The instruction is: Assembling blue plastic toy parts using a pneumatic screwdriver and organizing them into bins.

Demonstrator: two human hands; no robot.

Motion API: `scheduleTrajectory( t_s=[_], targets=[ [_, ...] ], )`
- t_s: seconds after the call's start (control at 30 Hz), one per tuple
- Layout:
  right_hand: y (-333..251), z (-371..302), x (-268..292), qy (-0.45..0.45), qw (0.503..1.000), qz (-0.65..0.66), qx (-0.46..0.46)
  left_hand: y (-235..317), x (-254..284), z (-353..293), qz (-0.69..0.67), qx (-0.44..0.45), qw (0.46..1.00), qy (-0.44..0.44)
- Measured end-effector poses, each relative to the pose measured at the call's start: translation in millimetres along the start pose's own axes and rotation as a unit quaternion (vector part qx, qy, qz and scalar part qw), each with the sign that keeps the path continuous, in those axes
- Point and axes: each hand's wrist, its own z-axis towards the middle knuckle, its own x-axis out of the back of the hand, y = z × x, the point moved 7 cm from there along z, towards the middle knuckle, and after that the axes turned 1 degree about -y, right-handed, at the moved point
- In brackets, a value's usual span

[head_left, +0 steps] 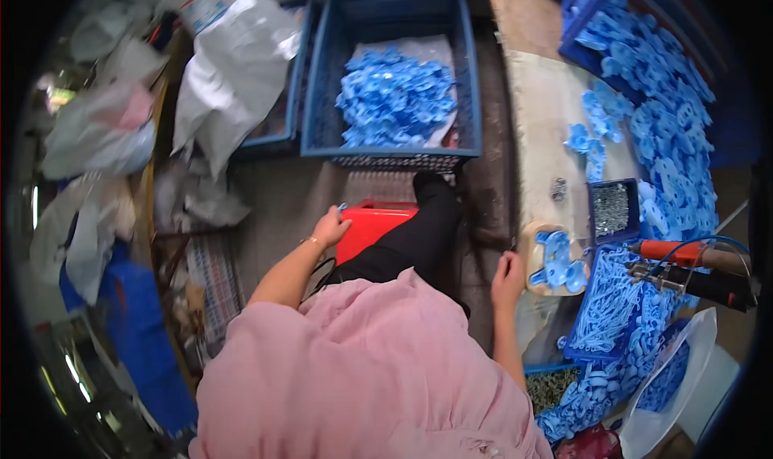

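Observation:
My left hand (328, 229) is over the left end of a red stool (372, 232). Its fingers are closed, with a small blue plastic piece (342, 207) showing at the tips. My right hand (506, 280) is at the left edge of the worktable (538, 113), fingers curled together; whatever they may hold is hidden. Just right of it is a cream-coloured fixture block (535, 258). A lobed light-blue plastic part (557, 262) sits on that block.
Loose blue parts (672, 137) heap along the table's right side. A bin of small metal pieces (612, 209) and a bin of thin blue strips (605, 302) stand near an orange-handled tool (672, 251). Ahead is a blue crate (392, 155); white sacks (233, 80) lie left.

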Motion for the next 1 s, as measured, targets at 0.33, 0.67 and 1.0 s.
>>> scheduleTrajectory(
  t_s=[0.33,0.67,1.0],
  targets=[
    [-23.7,-38.2,-1.0,-0.109,0.991,0.031,-0.071,-184.8,-0.1,-133.3,0.087,0.203,0.96,-0.175],
    [-71.6,-39.6,-133.8,-0.181,0.923,0.175,-0.291,-128.0,151.9,68.6,-0.029,0.081,0.996,-0.033],
    [-164.8,69.1,-308.7,-0.265,0.94,0.117,-0.182,-283.2,220.9,-29.2,0.037,0.178,0.982,-0.049]
  ],
)
